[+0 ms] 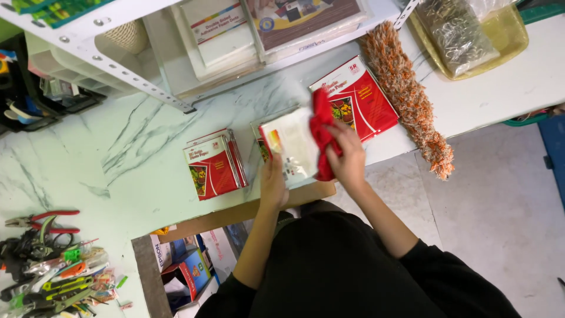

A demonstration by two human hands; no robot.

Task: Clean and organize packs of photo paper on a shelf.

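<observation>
Marble-patterned white counter (135,176) runs across the shop corner, seen from above. Far left, a heap of pliers and cutters (44,268) lies at the counter's edge. Nearer the middle sits a small stack of red photo-paper packs (215,165), well apart from the tools.

Centre frame, the person's left hand (273,184) grips the near edge of a clear-wrapped white packet (292,147), holding it flat just above the counter. The right hand (347,158) is clenched around a red cloth (321,138), which is pressed against the packet's right side.

Right of the hands, a larger red pack (362,97) lies flat, and beside it an orange-and-white fluffy duster (409,97) stretches toward the counter's edge. A yellow tray (512,41) of wrapped goods sits at the top right.

Wiping of this kind likely goes best with the packet held steady from below and the cloth drawn in long, light strokes, so the thin wrapper neither creases nor slips from the fingers.
</observation>
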